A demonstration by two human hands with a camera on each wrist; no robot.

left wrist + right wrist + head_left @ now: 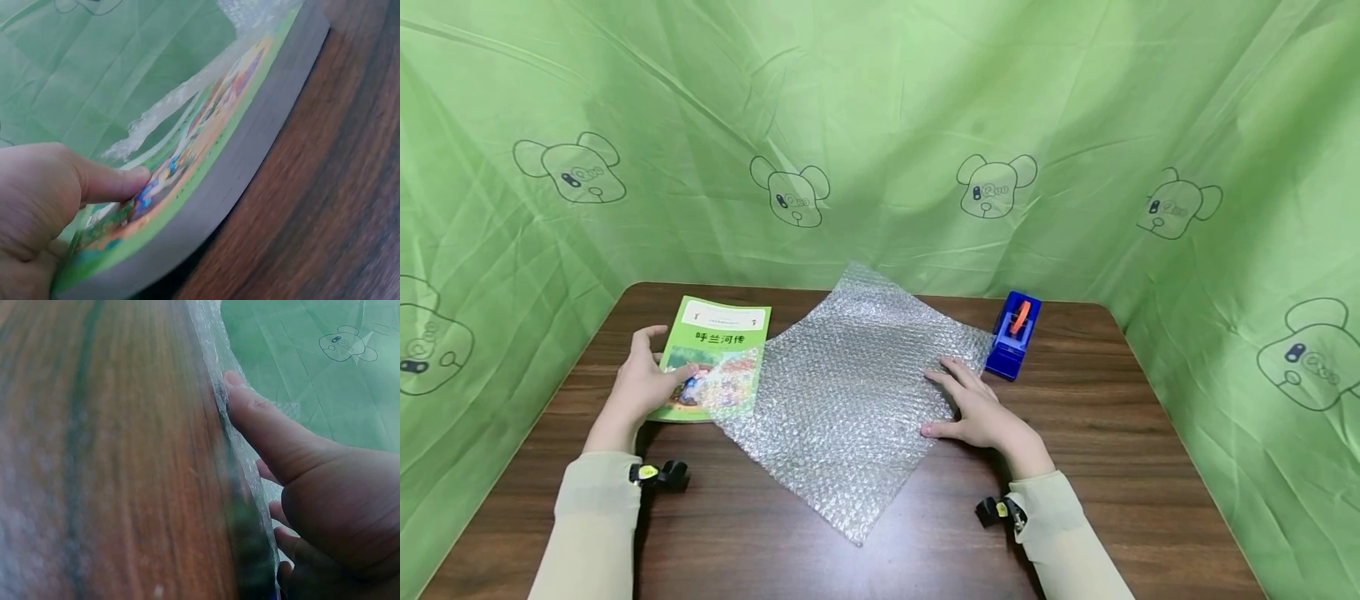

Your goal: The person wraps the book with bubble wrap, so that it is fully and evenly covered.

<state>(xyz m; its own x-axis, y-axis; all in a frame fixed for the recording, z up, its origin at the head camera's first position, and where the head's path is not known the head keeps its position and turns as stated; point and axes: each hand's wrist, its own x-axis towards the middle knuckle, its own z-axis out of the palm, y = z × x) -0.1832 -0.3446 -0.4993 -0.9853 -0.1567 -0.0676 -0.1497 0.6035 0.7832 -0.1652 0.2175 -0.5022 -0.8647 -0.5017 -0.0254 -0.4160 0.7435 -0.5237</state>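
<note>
A green book [726,317] with a picture cover lies at the left of the table. My left hand [646,382] grips its left edge, the thumb on the cover and the other fingers round the side. In the left wrist view the thumb presses the cover of the book [187,156], whose page edges face the camera. A sheet of bubble wrap [850,392] lies turned like a diamond, its left corner over the book's lower right part. On its right side my right hand [981,414] rests with fingers spread; the right wrist view shows the thumb along the wrap's edge.
A blue tape dispenser [1011,337] with an orange roll stands at the back right, touching or close to the wrap's right corner. The brown wooden table [1105,450] is enclosed by green curtains [880,83] printed with bear heads.
</note>
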